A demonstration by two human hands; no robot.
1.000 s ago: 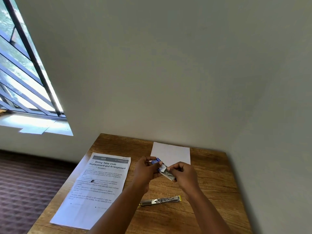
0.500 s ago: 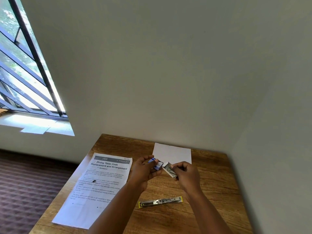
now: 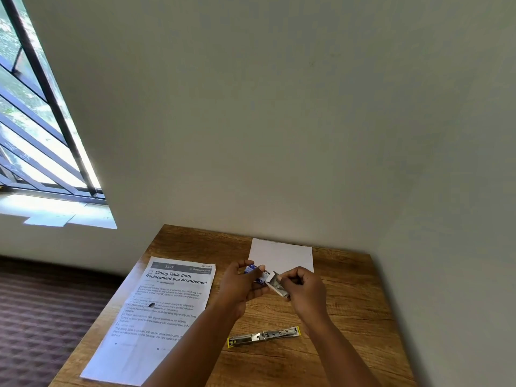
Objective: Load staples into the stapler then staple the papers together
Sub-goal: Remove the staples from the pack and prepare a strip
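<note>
Above the table (image 3: 349,277), left hand (image 3: 241,286) pinches the blue staple box sleeve (image 3: 255,272), right hand (image 3: 303,289) pinches its grey inner tray (image 3: 275,283) partly slid out; light, crushable card, so grip side edges; stapler (image 3: 264,335) lies nearer, papers (image 3: 164,308) left.

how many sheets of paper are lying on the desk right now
2. A printed sheet lies on the desk's left side; a blank white sheet lies at the back by the wall. More could be stacked beneath either.

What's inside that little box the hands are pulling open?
The tray slid out of the blue box looks grey inside, maybe staples. The right hand covers part of it, so I can't be sure.
</note>
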